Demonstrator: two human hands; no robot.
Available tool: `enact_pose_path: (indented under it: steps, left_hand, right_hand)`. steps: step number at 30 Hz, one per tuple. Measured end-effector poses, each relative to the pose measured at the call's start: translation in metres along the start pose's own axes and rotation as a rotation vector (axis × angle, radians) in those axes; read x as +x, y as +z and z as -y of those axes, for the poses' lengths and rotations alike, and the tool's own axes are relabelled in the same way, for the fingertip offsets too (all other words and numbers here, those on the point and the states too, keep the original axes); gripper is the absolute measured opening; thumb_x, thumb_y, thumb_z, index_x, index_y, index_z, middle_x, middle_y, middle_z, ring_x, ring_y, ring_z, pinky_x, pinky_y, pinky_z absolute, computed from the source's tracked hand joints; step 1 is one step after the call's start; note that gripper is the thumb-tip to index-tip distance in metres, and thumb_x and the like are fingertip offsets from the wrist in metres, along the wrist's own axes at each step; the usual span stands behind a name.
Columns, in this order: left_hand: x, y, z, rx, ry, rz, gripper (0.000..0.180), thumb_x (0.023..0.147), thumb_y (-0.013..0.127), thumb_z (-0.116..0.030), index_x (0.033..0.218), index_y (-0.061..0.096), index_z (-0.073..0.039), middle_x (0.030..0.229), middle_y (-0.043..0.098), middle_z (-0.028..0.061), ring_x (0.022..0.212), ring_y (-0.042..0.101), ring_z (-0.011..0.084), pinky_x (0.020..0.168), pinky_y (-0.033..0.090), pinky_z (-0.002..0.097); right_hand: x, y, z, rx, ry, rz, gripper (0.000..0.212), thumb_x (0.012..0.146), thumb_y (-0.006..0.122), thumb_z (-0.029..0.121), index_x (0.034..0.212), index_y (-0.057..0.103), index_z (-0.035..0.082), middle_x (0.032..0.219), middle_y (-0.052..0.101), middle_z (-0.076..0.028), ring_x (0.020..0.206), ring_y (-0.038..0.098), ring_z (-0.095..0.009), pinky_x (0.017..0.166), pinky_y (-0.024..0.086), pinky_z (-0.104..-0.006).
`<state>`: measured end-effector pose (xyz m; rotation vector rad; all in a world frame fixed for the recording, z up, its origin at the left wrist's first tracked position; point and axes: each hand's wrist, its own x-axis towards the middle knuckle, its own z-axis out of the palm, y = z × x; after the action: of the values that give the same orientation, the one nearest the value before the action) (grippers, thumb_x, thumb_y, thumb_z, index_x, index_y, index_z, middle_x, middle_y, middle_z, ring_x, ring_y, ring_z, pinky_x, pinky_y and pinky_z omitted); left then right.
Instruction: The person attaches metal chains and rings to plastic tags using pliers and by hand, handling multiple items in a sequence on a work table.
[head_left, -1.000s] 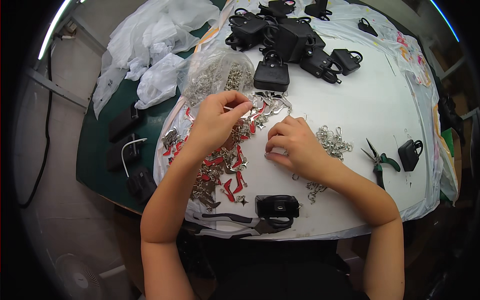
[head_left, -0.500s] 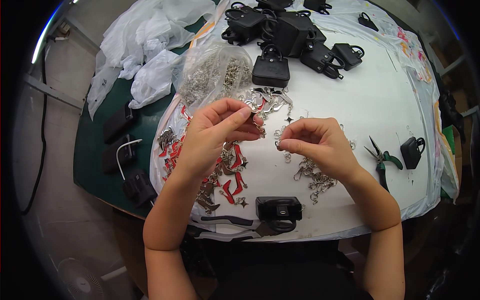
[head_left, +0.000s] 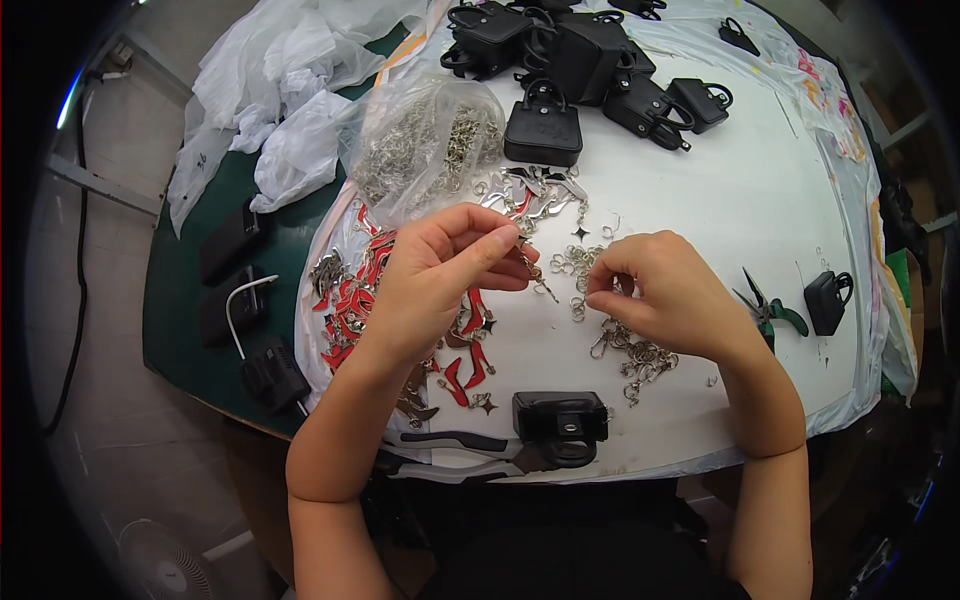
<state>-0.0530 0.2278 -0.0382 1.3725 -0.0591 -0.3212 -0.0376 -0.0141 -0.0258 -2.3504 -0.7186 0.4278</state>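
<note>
My left hand (head_left: pixel 455 265), closed in a pinch over the middle of the table, holds a small metal chain (head_left: pixel 541 278) that sticks out past its fingertips. My right hand (head_left: pixel 655 290) is curled with thumb and forefinger together beside a scatter of small metal rings (head_left: pixel 568 260); whatever lies between its fingertips is hidden. Below it lies a heap of lobster clasps and chains (head_left: pixel 645 365). Red shoe charms (head_left: pixel 478 365) and brown ones spread under and beside my left forearm. Silver charms (head_left: pixel 545 195) lie just beyond my hands.
A clear bag of metal fittings (head_left: pixel 430 150) stands behind my left hand. Black mini handbags (head_left: pixel 543 130) pile up at the back. Nearest me are large grey-handled pliers (head_left: pixel 455 440) and a black mini bag (head_left: pixel 560 415). Green-handled pliers (head_left: pixel 768 310) lie at right.
My right hand has drawn away to the right, from the gap near my left hand to the edge of the ring scatter. The chain in my left hand now points outward more.
</note>
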Motion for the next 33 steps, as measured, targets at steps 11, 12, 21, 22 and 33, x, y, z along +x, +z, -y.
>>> enact_pose_path:
  steps: [11,12,21,22,33]
  left_hand:
    - [-0.005,0.009,-0.001,0.004,0.078,0.042,0.018,0.098,0.059,-0.011,0.106,0.064,0.004,0.097,0.071,0.0161,0.087,0.072,0.0224,0.08,0.061,0.0346]
    - [-0.005,0.008,0.0,0.01,0.108,0.051,0.018,0.098,0.059,-0.011,0.106,0.064,0.004,0.097,0.071,0.0159,0.088,0.072,0.0223,0.081,0.061,0.0348]
    - [-0.011,0.009,-0.009,0.255,0.194,0.083,0.014,0.094,0.064,-0.008,0.104,0.066,0.003,0.1,0.067,0.0076,0.094,0.063,0.0141,0.086,0.049,0.0281]
    - [-0.012,0.01,-0.009,0.256,0.196,0.081,0.014,0.094,0.064,-0.008,0.104,0.066,0.003,0.1,0.067,0.0076,0.094,0.063,0.0141,0.086,0.049,0.0281]
    - [-0.028,0.027,-0.012,0.235,0.318,0.119,0.013,0.089,0.072,-0.013,0.095,0.07,-0.002,0.091,0.063,0.002,0.081,0.054,0.0082,0.072,0.043,0.0237]
  right_hand:
    - [0.005,0.029,0.007,0.848,0.114,-0.144,0.017,0.091,0.071,0.018,0.093,0.069,0.001,0.076,0.062,0.004,0.063,0.045,0.001,0.055,0.036,-0.0193]
    - [0.006,0.031,0.006,0.928,0.119,-0.159,0.018,0.092,0.071,0.019,0.095,0.068,0.001,0.077,0.063,0.003,0.064,0.047,0.0,0.055,0.037,-0.0191]
    - [0.001,0.031,0.016,1.212,0.003,-0.164,0.014,0.094,0.067,0.013,0.102,0.066,0.001,0.095,0.065,0.0,0.085,0.057,-0.004,0.078,0.046,-0.0214]
    - [0.0,0.032,0.018,1.211,0.0,-0.162,0.014,0.094,0.067,0.013,0.102,0.066,0.001,0.095,0.065,0.0,0.085,0.057,-0.004,0.078,0.046,-0.0214]
    - [-0.016,0.027,0.027,0.39,-0.451,-0.582,0.015,0.082,0.077,0.004,0.093,0.068,0.005,0.091,0.067,-0.006,0.084,0.061,-0.018,0.075,0.047,-0.0304]
